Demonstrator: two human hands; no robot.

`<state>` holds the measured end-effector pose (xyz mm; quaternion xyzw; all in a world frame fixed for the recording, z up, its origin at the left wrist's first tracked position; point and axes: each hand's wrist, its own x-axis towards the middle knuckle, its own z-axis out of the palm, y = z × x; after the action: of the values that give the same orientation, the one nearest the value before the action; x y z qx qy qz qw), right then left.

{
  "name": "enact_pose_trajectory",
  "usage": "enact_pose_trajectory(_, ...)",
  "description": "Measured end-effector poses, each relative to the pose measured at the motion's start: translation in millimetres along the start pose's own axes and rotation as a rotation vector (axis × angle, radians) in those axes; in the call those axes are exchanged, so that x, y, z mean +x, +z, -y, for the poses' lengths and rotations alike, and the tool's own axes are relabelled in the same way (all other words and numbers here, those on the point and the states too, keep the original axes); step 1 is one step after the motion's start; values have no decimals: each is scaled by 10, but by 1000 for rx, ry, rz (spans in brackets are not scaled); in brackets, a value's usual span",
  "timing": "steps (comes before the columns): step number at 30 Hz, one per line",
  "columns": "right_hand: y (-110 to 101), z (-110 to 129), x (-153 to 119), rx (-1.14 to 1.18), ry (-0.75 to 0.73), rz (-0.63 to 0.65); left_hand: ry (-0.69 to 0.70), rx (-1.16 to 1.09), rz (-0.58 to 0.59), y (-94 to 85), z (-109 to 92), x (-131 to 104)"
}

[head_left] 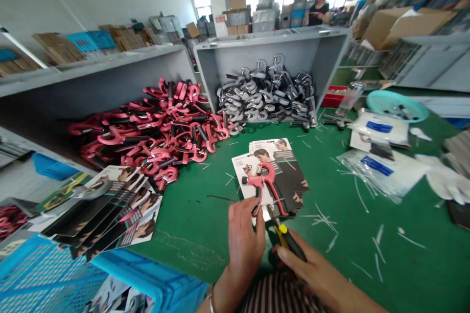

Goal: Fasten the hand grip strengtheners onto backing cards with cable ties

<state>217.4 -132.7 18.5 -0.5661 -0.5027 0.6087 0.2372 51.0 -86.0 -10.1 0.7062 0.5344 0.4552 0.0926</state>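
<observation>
A red hand grip trainer (270,178) lies on a small stack of printed cards (293,168) on the green table. My left hand (245,230) is closed on one handle of the red trainer, near its lower end. Pliers with black and yellow handles (293,244) are held in my right hand (308,261). Their jaws touch or nearly touch a thin white strip between the trainer's handles. Part of my right hand's grip is hidden behind the plier handles.
Red trainers (176,127) pile out of a grey bin at left, grey ones (264,90) from another behind. Fanned cards (110,205) and a blue crate (147,274) are at left. Plastic bags (382,127), a turquoise plate (398,95) and strip scraps lie right. A person (318,10) is far back.
</observation>
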Motion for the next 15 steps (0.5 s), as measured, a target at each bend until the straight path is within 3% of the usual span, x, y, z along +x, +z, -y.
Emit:
enact_pose_trajectory(3, -27, -4, -46, -36, 10, -9, -112, -87, -21, -12, 60, -110)
enact_pose_trajectory(6, -41, -25, -80, -59, -9, -18, -437, -273, -93, 3, 169, -170)
enact_pose_trajectory(7, -41, -28, -86, -67, -17, -28, -557, -387, -76, 8, 199, -174)
enact_pose_trajectory(10, -35, 2, -86, -85, -11, -51, -809, -780, 125, -1, 225, -146)
enact_pose_trajectory(12, -29, 54, -75, -97, 12, -58, -847, -934, 211, -24, 193, -110)
enact_pose_trajectory(15, -19, 144, -44, -116, 38, -66, -822, -955, 173, -58, 141, -65)
